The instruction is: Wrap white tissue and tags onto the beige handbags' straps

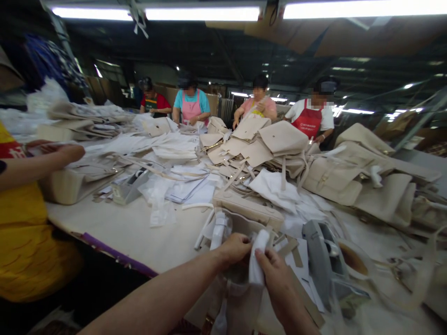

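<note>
In the head view, a beige handbag [244, 302] stands in front of me at the table's near edge, its top facing up. A white strip of wrapping [257, 265] stands up along its right side. My right hand [275, 274] grips this strip between thumb and fingers. Just left of it, my left hand [238, 247] is closed in a pinch at the strip's edge; what lies between its fingertips is too small to make out. Another white-wrapped piece [219, 228] rises at the bag's far left side. The wrapping hides whatever is inside it.
A grey tape dispenser [319, 260] and a tape roll [352, 260] lie to the right. Beige bags [282, 139] are piled beyond, among white sheets [279, 188]. A second dispenser [129, 186] stands left. A co-worker's arm [38, 163] reaches in at left; several people work opposite.
</note>
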